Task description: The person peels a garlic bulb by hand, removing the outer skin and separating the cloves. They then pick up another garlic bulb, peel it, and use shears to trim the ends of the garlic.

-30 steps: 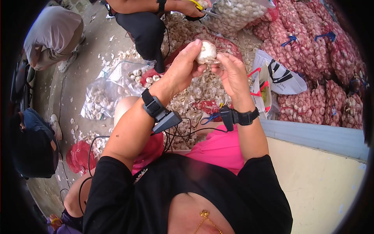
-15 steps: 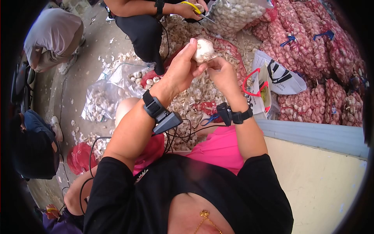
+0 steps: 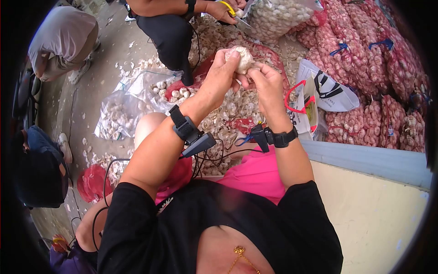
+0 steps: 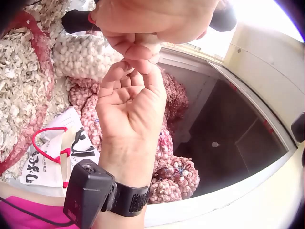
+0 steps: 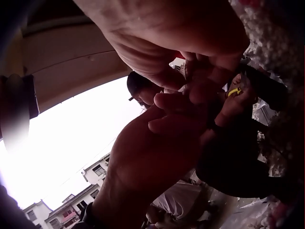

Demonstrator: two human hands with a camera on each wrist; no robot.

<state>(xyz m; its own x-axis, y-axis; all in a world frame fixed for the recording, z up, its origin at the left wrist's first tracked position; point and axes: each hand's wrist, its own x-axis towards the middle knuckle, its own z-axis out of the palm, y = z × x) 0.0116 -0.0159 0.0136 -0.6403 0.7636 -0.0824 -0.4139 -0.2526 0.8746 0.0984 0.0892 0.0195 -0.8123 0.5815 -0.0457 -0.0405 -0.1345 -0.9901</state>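
Note:
A whitish garlic bulb (image 3: 244,60) is up in front of the body in the head view. The left hand (image 3: 222,73) grips it from the left, thumb across its near side. At its lower right, the right hand (image 3: 268,86) pinches at the bulb's skin with thumb and forefinger. In the left wrist view the right hand (image 4: 131,105) shows its palm, its fingertips meeting the bulb (image 4: 148,44) under the left hand (image 4: 157,19). Both hands are dark in the right wrist view, and the bulb is mostly hidden there.
Loose garlic skins (image 3: 214,123) cover the ground. Clear bags of bulbs (image 3: 119,114) lie left; red net sacks (image 3: 351,55) are piled right beside a white bag (image 3: 335,93). Across, a person holds yellow-handled scissors (image 3: 230,9). A pale ledge (image 3: 365,157) runs at the right.
The bulb has been turned between the fingers and tipped. The right hand moved in under it, then slightly back to the right, fingertips still at its skin.

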